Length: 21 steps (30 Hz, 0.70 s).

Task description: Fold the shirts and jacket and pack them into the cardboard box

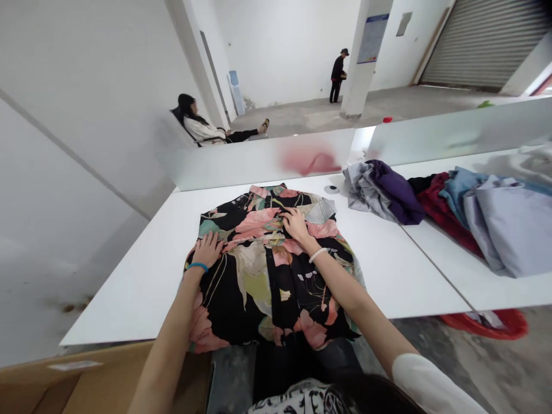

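Observation:
A black shirt (254,282) with a large pink, green and cream floral print lies spread front up on the white table (142,270), its collar (267,190) at the far side. The lower hem hangs over the near edge. My left hand (207,250), with a blue band at the wrist, rests flat on the shirt's left side, fingers spread. On the upper front, beside the button placket, my right hand (295,225) touches the cloth with its fingers apart. A pale beaded bracelet (318,255) circles that wrist.
Crumpled clothes lie on the right: a purple garment (394,192) and a grey checked shirt (509,224). A small round white object (332,188) sits by a frosted divider (259,160). A cardboard box (112,379) and a red basin (517,325) stand below. Two people are beyond.

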Available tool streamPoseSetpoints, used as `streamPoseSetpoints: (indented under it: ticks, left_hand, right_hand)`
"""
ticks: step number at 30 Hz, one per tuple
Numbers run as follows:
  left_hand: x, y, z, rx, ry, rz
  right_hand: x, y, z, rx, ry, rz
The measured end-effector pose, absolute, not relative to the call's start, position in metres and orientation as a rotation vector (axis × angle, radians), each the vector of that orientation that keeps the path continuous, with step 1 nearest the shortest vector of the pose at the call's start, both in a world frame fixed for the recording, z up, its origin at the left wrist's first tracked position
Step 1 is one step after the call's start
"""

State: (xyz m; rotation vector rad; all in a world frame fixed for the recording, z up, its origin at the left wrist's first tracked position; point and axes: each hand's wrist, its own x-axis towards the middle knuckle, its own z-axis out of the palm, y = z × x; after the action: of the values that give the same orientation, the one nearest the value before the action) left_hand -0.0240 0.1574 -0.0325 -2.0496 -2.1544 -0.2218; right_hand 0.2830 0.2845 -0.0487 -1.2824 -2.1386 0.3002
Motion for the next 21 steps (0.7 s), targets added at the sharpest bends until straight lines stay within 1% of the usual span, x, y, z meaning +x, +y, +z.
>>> streamPoseSetpoints:
  ticks: [2, 4, 11, 16, 21]
  left_hand:
    - [-0.031, 0.155, -0.037, -2.044, -2.16, -0.187]
    - [-0.037, 0.152, -0.039, -2.034, -2.166, -0.156]
    - [-0.03, 0.161, -0.046, -2.004, -2.165, -0.1]
    - [-0.016, 0.183, -0.05, -2.013, -2.291, -0.054]
    - [-0.018, 0.208, -0.053, -2.008, -2.344, -0.044]
  right_hand:
    - [0.285, 0.28, -0.051, -1.326, -2.267, 0.088]
    - [0.285, 0.277, -0.055, -1.371, -2.377, 0.0]
    - [0.284, 0.283, -0.065, -1.422, -2.468, -0.015]
    - [0.281, 0.296, -0.067, -1.43, -2.464, 0.022]
    - [0.281, 0.314, -0.066, -1.423, -2.448, 0.081]
